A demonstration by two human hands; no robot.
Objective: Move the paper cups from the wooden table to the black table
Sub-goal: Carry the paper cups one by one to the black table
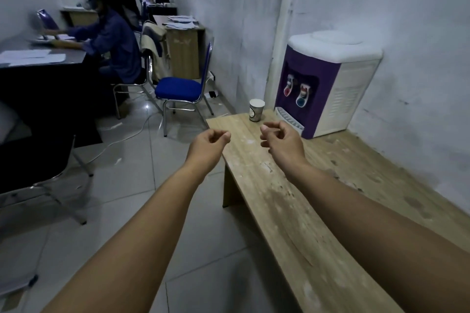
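One white paper cup [256,110] stands upright at the far end of the wooden table [302,211], just left of the water dispenser. My right hand [278,138] hovers over the table a short way in front of the cup, fingers loosely curled and apart from the thumb, holding nothing. My left hand [209,143] hangs over the table's left edge with fingers curled in against the thumb, and it is empty. The black table [43,71] is across the floor at the left.
A purple and white water dispenser [328,84] stands on the wooden table by the wall. A blue chair [181,90] and a seated person [112,40] are beyond the tiled floor. A dark chair [38,175] stands at the near left. Cables lie on the floor.
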